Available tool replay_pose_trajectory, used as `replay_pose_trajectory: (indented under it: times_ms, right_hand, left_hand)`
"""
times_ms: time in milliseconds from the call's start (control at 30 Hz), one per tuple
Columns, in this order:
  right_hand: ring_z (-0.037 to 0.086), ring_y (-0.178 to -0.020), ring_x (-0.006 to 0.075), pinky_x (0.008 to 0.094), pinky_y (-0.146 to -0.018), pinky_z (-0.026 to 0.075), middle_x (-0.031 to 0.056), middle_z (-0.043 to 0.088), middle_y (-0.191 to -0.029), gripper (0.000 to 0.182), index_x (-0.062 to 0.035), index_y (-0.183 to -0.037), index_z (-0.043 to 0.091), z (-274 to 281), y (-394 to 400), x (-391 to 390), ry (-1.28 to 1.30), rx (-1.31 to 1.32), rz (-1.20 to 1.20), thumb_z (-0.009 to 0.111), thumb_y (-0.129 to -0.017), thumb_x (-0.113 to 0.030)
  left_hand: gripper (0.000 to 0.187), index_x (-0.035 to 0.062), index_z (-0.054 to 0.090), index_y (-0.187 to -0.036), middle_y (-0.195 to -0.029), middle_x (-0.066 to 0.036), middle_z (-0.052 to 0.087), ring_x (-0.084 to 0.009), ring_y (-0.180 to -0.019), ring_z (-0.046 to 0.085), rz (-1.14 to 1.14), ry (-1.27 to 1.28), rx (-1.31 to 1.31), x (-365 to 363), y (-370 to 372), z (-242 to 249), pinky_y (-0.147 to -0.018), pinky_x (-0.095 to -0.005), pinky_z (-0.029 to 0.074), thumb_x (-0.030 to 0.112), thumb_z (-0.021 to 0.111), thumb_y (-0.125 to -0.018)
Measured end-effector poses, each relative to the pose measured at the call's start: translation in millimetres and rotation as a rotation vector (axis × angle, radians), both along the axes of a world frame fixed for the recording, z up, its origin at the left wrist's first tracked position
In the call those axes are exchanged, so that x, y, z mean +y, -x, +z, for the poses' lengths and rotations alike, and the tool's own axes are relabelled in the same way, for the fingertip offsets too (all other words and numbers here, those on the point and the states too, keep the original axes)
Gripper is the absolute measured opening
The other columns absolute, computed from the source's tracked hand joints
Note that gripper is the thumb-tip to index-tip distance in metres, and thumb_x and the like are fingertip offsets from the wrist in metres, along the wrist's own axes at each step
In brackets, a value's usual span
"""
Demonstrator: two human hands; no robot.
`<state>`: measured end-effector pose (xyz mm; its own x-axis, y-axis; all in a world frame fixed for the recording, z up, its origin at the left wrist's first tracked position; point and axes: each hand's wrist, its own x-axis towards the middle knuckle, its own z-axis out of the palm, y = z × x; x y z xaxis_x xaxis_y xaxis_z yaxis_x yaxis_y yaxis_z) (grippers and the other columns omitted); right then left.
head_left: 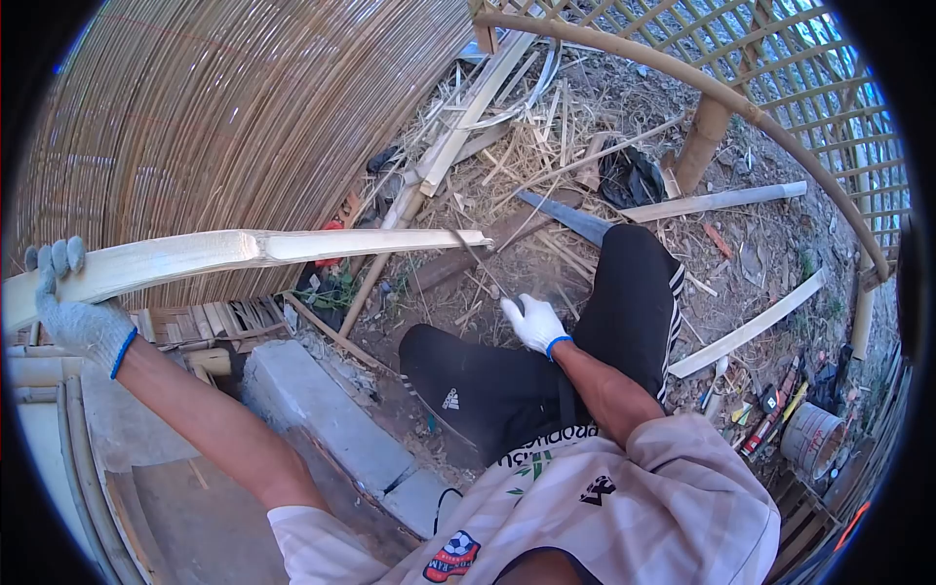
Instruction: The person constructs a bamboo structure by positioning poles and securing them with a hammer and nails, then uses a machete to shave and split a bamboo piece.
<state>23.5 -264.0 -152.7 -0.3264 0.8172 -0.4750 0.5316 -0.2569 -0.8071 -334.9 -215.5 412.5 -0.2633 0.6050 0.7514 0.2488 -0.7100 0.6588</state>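
My left hand [78, 317] is clamped on the split bamboo pole [244, 253] raised over the ground; my right hand [534, 324] pinches a thin blade [480, 261] at its tip. A slip could cut my knee [634, 263].

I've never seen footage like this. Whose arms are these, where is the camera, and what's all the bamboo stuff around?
There is one picture, taken by a camera worn on a person's head, looking down at their own arms; the rounded lens bends everything. No machine here, just two gloved hands. The left hand grips a long split bamboo piece that reaches across the view. The right hand rests by the knee of the black shorts and seems to hold a thin blade; its fingers hide the handle, so I can't be sure. Behind stands a curved wall of bamboo slats. The dirt ground is littered with bamboo strips and scraps, with a small bucket at the right.
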Motion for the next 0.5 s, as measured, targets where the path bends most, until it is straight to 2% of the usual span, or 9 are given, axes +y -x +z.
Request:
replay_pose_trajectory:
  times_ms: [33, 100, 133, 167, 267, 333, 367, 433, 500]
  right_hand:
    - [0.065, -0.114, 0.0521, 0.052, -0.101, 0.049, 0.0381, 0.068, -0.115, 0.074, 0.009, -0.119, 0.067, -4.2, 2.2, 2.7, 0.04, -0.012, -0.032, 0.049, -0.102, -0.061]
    - [0.065, -0.113, 0.0523, 0.0525, -0.1, 0.05, 0.0384, 0.068, -0.114, 0.073, 0.0087, -0.117, 0.067, -26.5, 4.8, 1.1, 0.128, -0.041, -0.081, 0.048, -0.103, -0.06]
    - [0.068, -0.107, 0.0514, 0.0545, -0.098, 0.052, 0.0373, 0.07, -0.107, 0.071, 0.0064, -0.112, 0.069, -32.6, 6.6, 4.3, 0.02, -0.189, -0.055, 0.047, -0.103, -0.061]
    - [0.068, -0.108, 0.0511, 0.0542, -0.099, 0.052, 0.0374, 0.07, -0.107, 0.072, 0.0067, -0.113, 0.069, -40.2, 9.0, 9.8, -0.006, -0.162, -0.048, 0.047, -0.103, -0.061]
    - [0.068, -0.109, 0.0504, 0.0529, -0.101, 0.052, 0.037, 0.07, -0.11, 0.077, 0.0087, -0.114, 0.069, -10.5, -4.9, -2.2, -0.014, -0.091, 0.004, 0.046, -0.102, -0.064]
    - [0.068, -0.109, 0.0501, 0.0533, -0.1, 0.052, 0.0366, 0.07, -0.109, 0.076, 0.0083, -0.112, 0.069, -43.2, 4.6, -3.6, 0.009, -0.141, -0.076, 0.046, -0.102, -0.063]
    - [0.068, -0.109, 0.05, 0.0535, -0.1, 0.052, 0.0363, 0.071, -0.108, 0.076, 0.0082, -0.111, 0.069, -56.0, 6.2, -6.8, 0.021, -0.168, -0.108, 0.045, -0.102, -0.063]
    - [0.067, -0.111, 0.0498, 0.0533, -0.102, 0.051, 0.0368, 0.07, -0.111, 0.075, 0.008, -0.111, 0.069, -32.7, -0.6, 0.8, 0.041, -0.154, -0.041, 0.045, -0.102, -0.063]
    - [0.067, -0.112, 0.0496, 0.0531, -0.103, 0.051, 0.037, 0.07, -0.112, 0.076, 0.0085, -0.113, 0.069, -18.0, -4.5, -3.9, 0.03, -0.117, -0.01, 0.045, -0.102, -0.063]
  left_hand:
    - [0.017, 0.0049, 0.043, -0.097, -0.082, -0.004, 0.029, -0.0193, -0.074, 0.034, 0.001, 0.001, 0.004, -0.7, -3.7, 1.6, -0.067, -0.0345, 0.036, -0.001, 0.054, -0.086]
    - [0.022, 0.004, 0.045, -0.103, -0.082, -0.004, 0.032, -0.0192, -0.074, 0.035, 0.078, 0.004, -0.025, 0.7, -21.0, -6.8, -0.068, -0.0342, 0.037, -0.002, 0.053, -0.084]
    - [0.025, 0.0036, 0.046, -0.106, -0.082, -0.004, 0.033, -0.0192, -0.074, 0.035, 0.106, -0.009, -0.038, 3.4, -28.7, -7.9, -0.069, -0.034, 0.037, -0.003, 0.053, -0.084]
    - [0.027, 0.0029, 0.046, -0.109, -0.083, -0.004, 0.034, -0.0193, -0.075, 0.036, 0.048, -0.017, -0.024, 4.7, -22.6, -3.9, -0.069, -0.0339, 0.038, -0.003, 0.053, -0.083]
    - [0.032, 0.0016, 0.047, -0.114, -0.083, -0.005, 0.037, -0.0196, -0.075, 0.038, -0.081, 0.013, -0.014, 4.8, 9.4, -3.0, -0.069, -0.0338, 0.039, -0.004, 0.053, -0.083]
    - [0.032, 0.0016, 0.047, -0.114, -0.084, -0.005, 0.037, -0.0198, -0.075, 0.038, -0.14, -0.001, -0.024, 8.5, 18.0, 0.0, -0.07, -0.0339, 0.04, -0.004, 0.053, -0.083]
    - [0.034, 0.0011, 0.047, -0.116, -0.084, -0.005, 0.037, -0.0193, -0.076, 0.039, -0.063, -0.002, -0.02, 7.2, 7.9, -2.5, -0.07, -0.0336, 0.04, -0.004, 0.053, -0.084]
    - [0.036, 0.0001, 0.047, -0.121, -0.084, -0.004, 0.037, -0.0185, -0.076, 0.04, 0.072, -0.015, -0.009, 15.6, -24.2, -6.7, -0.07, -0.0328, 0.04, -0.004, 0.053, -0.086]
    - [0.037, 0.0, 0.047, -0.122, -0.086, -0.004, 0.038, -0.0186, -0.077, 0.04, -0.008, 0.009, -0.018, 14.3, -4.2, -3.9, -0.073, -0.0328, 0.041, -0.003, 0.053, -0.086]
